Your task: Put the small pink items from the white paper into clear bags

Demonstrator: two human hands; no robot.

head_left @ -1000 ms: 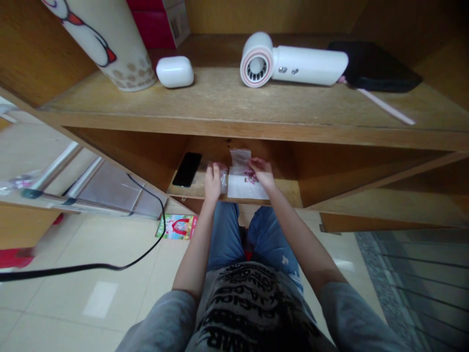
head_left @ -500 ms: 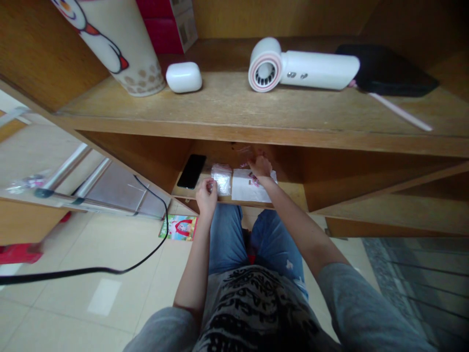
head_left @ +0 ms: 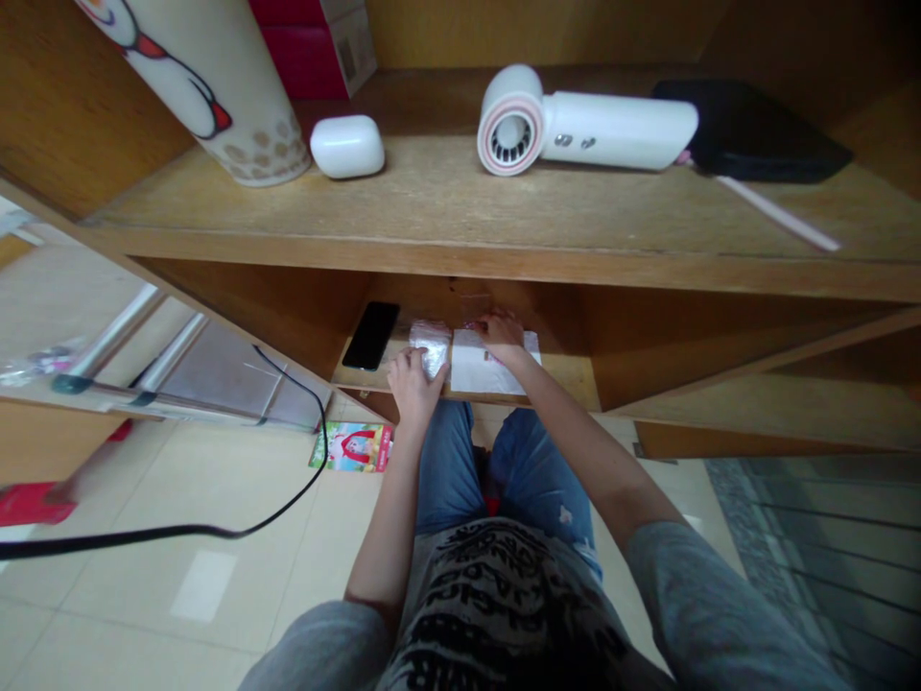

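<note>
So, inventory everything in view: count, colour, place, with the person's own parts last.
cabinet: 1, brown, across centre
cup: 1, cream, upper left
boxes: seemingly 2, magenta, behind cup
case: 1, white, beside cup
fan: 1, white, upper shelf
strap: 1, pink, beside fan
flat object: 1, black, behind fan
phone: 1, black, lower compartment
packets: count unclear, transparent, beside phone
sheet: 1, white, beside packets
cable: 1, black, lower left
printed card: 1, multicoloured, floor
rails: several, silver, left
unclear item: 1, red, far left
floor: 1, pale, below
jeans: 1 pair, blue, below
shirt: 1, grey, bottom
left hand: 1, bare, at packets
right hand: 1, bare, over sheet
</note>
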